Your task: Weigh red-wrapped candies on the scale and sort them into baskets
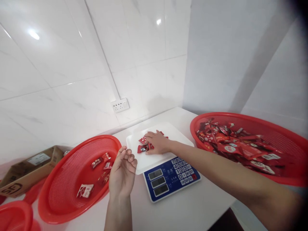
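My right hand (157, 142) reaches onto the white tray (136, 163) of a weighing scale. Its fingers are spread over a few small red wrapped packets (142, 148), touching them and partly hiding them. My left hand (123, 173) is beside the tray's left edge, palm turned up, with the fingers loosely curled and nothing visible in it. In front of the tray is the scale's blue panel (166, 171), with dark displays and a number keypad.
To the right, a large red basket (240, 115) holds a heap of red wrapped packets. Another red basket (60, 173) at the left has several packets in it. A cardboard box (36, 166) and part of a red basket (26, 211) are farther left. A power socket (120, 105) is on the wall.
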A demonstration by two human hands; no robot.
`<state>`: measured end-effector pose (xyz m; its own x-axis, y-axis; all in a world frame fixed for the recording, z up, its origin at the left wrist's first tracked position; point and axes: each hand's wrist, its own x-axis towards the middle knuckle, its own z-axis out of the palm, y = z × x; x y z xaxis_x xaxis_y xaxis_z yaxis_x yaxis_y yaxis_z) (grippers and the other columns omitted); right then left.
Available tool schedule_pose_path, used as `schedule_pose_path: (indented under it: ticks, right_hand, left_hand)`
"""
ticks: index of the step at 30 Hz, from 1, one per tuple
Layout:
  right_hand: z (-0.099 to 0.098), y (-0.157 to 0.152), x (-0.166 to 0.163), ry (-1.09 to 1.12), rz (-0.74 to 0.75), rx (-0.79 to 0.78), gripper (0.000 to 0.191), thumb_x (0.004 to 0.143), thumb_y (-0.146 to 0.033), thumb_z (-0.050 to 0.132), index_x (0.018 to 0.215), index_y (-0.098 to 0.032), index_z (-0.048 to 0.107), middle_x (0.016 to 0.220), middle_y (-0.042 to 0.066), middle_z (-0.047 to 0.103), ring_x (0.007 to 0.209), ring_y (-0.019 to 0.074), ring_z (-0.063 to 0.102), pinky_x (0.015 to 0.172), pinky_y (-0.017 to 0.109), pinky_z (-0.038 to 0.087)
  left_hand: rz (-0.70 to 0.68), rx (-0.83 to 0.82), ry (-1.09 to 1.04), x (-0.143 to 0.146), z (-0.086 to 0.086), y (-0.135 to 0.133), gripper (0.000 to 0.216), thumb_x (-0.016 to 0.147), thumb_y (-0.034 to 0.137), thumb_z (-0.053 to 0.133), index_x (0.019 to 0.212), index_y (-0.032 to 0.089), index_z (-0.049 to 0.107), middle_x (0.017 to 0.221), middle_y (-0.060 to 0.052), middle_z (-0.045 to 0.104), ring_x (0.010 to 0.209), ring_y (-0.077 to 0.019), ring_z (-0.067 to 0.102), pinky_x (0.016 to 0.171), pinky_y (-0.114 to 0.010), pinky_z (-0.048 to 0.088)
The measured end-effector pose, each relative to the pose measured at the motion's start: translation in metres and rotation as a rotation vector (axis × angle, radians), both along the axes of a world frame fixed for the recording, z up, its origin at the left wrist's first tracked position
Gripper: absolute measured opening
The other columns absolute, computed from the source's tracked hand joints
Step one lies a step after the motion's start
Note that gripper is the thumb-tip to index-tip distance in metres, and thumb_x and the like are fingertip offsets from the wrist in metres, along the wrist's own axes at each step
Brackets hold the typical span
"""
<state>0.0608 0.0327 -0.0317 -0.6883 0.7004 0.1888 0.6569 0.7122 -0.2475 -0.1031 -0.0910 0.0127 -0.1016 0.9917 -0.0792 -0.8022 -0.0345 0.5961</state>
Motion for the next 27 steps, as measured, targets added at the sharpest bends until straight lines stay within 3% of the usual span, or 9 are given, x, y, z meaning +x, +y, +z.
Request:
schedule_pose_path:
  ticks: [5,9,14,16,19,24,27]
  right_hand:
    - [-0.005,-0.003,-0.003,0.049,-0.059,0.016,0.046,0.080,-0.043,0.053,0.120,-0.022,0.049,0.123,0.012,0.052,0.111,0.0301,0.049,0.099,0.060,0.019]
    - [0.001,-0.007,0.002,0.088,-0.065,0.037,0.031,0.078,-0.036,0.058,0.108,-0.027,0.062,0.119,0.009,0.055,0.109,0.0291,0.050,0.099,0.058,0.021]
    - [0.016,-0.031,0.033,0.220,-0.123,0.068,0.032,0.084,-0.038,0.050,0.110,-0.025,0.061,0.127,0.010,0.051,0.120,0.0247,0.043,0.100,0.047,0.031]
    - [0.019,-0.046,0.056,0.324,-0.151,0.083,0.032,0.085,-0.038,0.047,0.109,-0.023,0.062,0.122,0.009,0.056,0.117,0.0221,0.046,0.099,0.042,0.036]
    - [0.020,-0.073,0.099,0.478,-0.327,0.121,0.033,0.084,-0.042,0.044,0.098,-0.021,0.065,0.105,0.009,0.065,0.106,0.0227,0.055,0.095,0.042,0.041]
    - [0.019,-0.116,0.163,0.502,-0.746,0.097,0.036,0.077,-0.048,0.047,0.098,-0.025,0.065,0.108,0.006,0.067,0.104,0.0254,0.058,0.083,0.041,0.050]
    - [0.014,-0.134,0.180,0.521,-0.880,0.089,0.039,0.072,-0.054,0.049,0.095,-0.027,0.066,0.106,0.005,0.068,0.104,0.0270,0.059,0.078,0.040,0.053]
  left_hand:
    - [0.000,0.001,0.008,-0.001,-0.001,-0.001,0.008,0.078,0.011,0.055,0.082,0.014,0.061,0.070,0.001,0.055,0.055,-0.0059,0.050,0.050,-0.015,0.045]
    - [0.001,0.004,0.006,-0.002,0.000,-0.002,0.008,0.078,0.010,0.054,0.081,0.015,0.060,0.070,0.001,0.055,0.055,-0.0057,0.049,0.050,-0.015,0.044]
    - [0.001,0.007,-0.003,-0.005,0.001,-0.004,0.008,0.079,0.012,0.054,0.081,0.015,0.060,0.069,0.001,0.055,0.055,-0.0059,0.050,0.051,-0.015,0.045]
    - [0.009,0.009,-0.007,-0.006,0.002,-0.004,0.008,0.079,0.011,0.053,0.082,0.015,0.061,0.068,0.001,0.055,0.055,-0.0059,0.049,0.051,-0.015,0.045]
    - [0.018,0.012,-0.010,-0.008,0.003,-0.003,0.009,0.080,0.011,0.053,0.081,0.015,0.061,0.069,0.001,0.055,0.055,-0.0059,0.050,0.050,-0.015,0.045]
    - [0.005,0.013,-0.003,-0.006,0.001,-0.002,0.009,0.080,0.011,0.053,0.081,0.015,0.061,0.069,0.001,0.055,0.055,-0.0060,0.050,0.050,-0.016,0.045]
    - [-0.009,0.005,0.005,-0.003,0.000,-0.001,0.009,0.079,0.011,0.053,0.081,0.014,0.061,0.069,0.001,0.054,0.055,-0.0058,0.050,0.051,-0.015,0.045]
